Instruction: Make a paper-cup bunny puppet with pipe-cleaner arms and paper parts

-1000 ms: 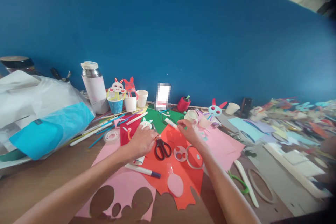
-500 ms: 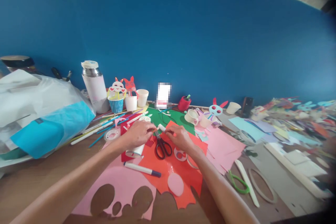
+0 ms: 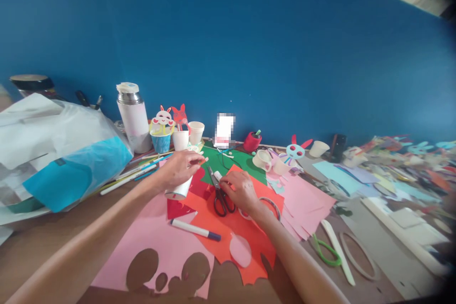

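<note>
My left hand (image 3: 181,167) is closed in a pinch, with a small pale and orange piece (image 3: 204,160) at its fingertips, too small to name. Under that hand lies a white cylinder (image 3: 178,192), partly covered, like a paper cup or roll. My right hand (image 3: 242,189) has its fingers closed on a short white tube (image 3: 217,175); the rest of the tube is hidden. Black-handled scissors (image 3: 221,202) lie beside the right fingers, blades pointing away. Below both hands are orange paper (image 3: 228,228) and a dark red sheet (image 3: 177,210).
A marker (image 3: 195,229) crosses pink cut-out paper (image 3: 149,232). A flask (image 3: 133,121), decorated paper cups (image 3: 161,141) and a white plastic bag (image 3: 64,128) stand left. More pink sheets (image 3: 302,204), green-handled scissors (image 3: 327,252) and paper scraps lie right.
My left hand has moved left and slightly up, away from my right hand. The white cylinder under it has shifted left and up. My right hand stays over the scissors with the tube.
</note>
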`<move>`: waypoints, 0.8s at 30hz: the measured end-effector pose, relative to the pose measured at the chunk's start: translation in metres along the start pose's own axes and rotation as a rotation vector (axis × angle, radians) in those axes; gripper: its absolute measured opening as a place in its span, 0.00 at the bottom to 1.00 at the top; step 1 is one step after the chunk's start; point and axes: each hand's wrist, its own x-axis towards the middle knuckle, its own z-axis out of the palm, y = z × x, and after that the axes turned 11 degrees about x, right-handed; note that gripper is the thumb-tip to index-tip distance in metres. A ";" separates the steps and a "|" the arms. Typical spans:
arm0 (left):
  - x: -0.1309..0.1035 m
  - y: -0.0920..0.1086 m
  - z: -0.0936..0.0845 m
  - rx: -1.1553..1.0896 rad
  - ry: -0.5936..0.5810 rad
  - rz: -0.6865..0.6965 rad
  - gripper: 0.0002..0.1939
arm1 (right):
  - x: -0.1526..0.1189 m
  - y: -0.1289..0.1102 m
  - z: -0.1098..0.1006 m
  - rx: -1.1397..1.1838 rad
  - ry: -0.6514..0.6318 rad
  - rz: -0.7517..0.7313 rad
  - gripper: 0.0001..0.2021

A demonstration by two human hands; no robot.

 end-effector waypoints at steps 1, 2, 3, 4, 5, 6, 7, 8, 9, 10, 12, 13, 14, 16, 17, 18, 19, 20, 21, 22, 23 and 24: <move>0.000 0.000 -0.005 -0.020 0.021 -0.011 0.15 | 0.000 0.000 -0.001 -0.008 0.004 0.002 0.09; 0.000 0.000 -0.010 -0.036 0.042 -0.018 0.15 | 0.001 0.000 -0.001 -0.015 0.004 0.003 0.09; 0.000 0.000 -0.015 -0.046 0.060 -0.023 0.14 | 0.001 0.000 -0.002 -0.021 0.002 0.003 0.09; 0.000 -0.001 -0.020 -0.051 0.077 -0.032 0.14 | 0.001 0.001 -0.003 -0.025 0.001 0.003 0.09; 0.000 -0.002 -0.024 -0.052 0.093 -0.048 0.14 | 0.002 0.001 -0.004 -0.028 0.002 0.006 0.09; -0.001 -0.002 -0.027 -0.053 0.106 -0.064 0.14 | 0.002 0.002 -0.005 -0.029 0.007 0.012 0.09; -0.001 -0.003 -0.030 -0.055 0.117 -0.079 0.14 | 0.002 0.003 -0.006 -0.029 0.016 0.021 0.09; -0.001 -0.003 -0.032 -0.056 0.125 -0.089 0.14 | 0.003 0.005 -0.008 -0.027 0.029 0.030 0.09; -0.001 -0.003 -0.033 -0.057 0.130 -0.092 0.14 | 0.003 0.006 -0.011 -0.023 0.042 0.041 0.09; -0.002 -0.002 -0.033 -0.060 0.131 -0.090 0.14 | 0.004 0.008 -0.013 -0.016 0.054 0.051 0.09; -0.002 0.000 -0.031 -0.067 0.129 -0.080 0.14 | 0.005 0.011 -0.020 0.007 0.070 0.071 0.08; -0.003 0.002 -0.029 -0.070 0.126 -0.073 0.13 | 0.005 0.014 -0.023 0.020 0.074 0.083 0.08; -0.003 0.003 -0.027 -0.075 0.122 -0.063 0.13 | 0.005 0.016 -0.027 0.032 0.076 0.094 0.09; -0.003 0.007 -0.020 -0.086 0.112 -0.038 0.13 | 0.004 0.022 -0.033 0.052 0.085 0.109 0.09; -0.004 0.009 -0.016 -0.094 0.104 -0.021 0.13 | 0.002 0.026 -0.035 0.058 0.089 0.111 0.09; -0.004 0.012 -0.012 -0.103 0.097 -0.003 0.13 | 0.000 0.029 -0.036 0.061 0.089 0.111 0.09; -0.004 0.014 -0.007 -0.108 0.092 0.012 0.13 | -0.003 0.033 -0.037 0.061 0.085 0.110 0.09; -0.004 0.016 -0.002 -0.106 0.088 0.027 0.13 | -0.007 0.037 -0.037 0.057 0.082 0.113 0.09; -0.004 0.019 0.002 -0.094 0.088 0.038 0.13 | -0.012 0.040 -0.036 0.051 0.085 0.120 0.09; -0.004 0.021 0.007 -0.082 0.088 0.049 0.12 | -0.016 0.044 -0.035 0.044 0.101 0.131 0.09; -0.004 0.022 0.010 -0.071 0.087 0.057 0.12 | -0.020 0.046 -0.034 0.037 0.124 0.143 0.09; -0.004 0.024 0.014 -0.062 0.084 0.064 0.12 | -0.024 0.049 -0.032 0.030 0.147 0.153 0.09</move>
